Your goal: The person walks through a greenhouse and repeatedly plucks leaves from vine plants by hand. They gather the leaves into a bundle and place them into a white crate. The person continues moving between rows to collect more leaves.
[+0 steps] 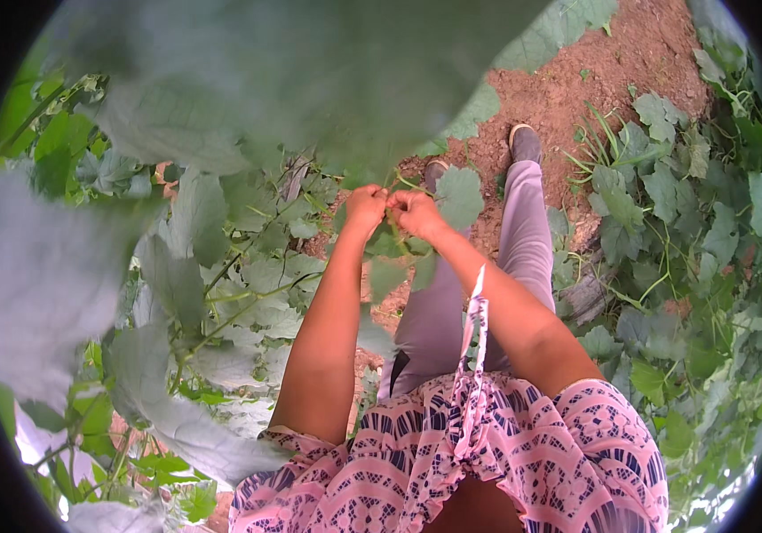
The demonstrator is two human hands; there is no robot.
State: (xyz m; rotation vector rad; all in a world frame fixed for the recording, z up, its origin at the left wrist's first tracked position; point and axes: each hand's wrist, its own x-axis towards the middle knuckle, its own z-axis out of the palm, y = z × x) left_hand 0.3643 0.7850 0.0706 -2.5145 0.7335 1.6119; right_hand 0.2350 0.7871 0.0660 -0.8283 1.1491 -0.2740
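My left hand [366, 209] and my right hand [417, 213] meet in front of me among leafy vines. Their fingertips nearly touch, both pinched on a thin green vine stem [392, 214]. The exact grip is small and partly covered by the fingers. Just right of my right hand hangs a broad lobed leaf [459, 197]. Smaller green leaves [386, 245] sit below the hands, between my forearms. Above them, a large blurred leaf [328, 73] close to the camera covers the top of the view.
Reddish bare soil [594, 60] runs ahead, with my shoe [525, 144] on it. Dense vines [694, 233] grow along the right. On the left, long stems [231, 318] and large leaves [41, 280] come near my arm. A weathered piece of wood [586, 293] lies beside my leg.
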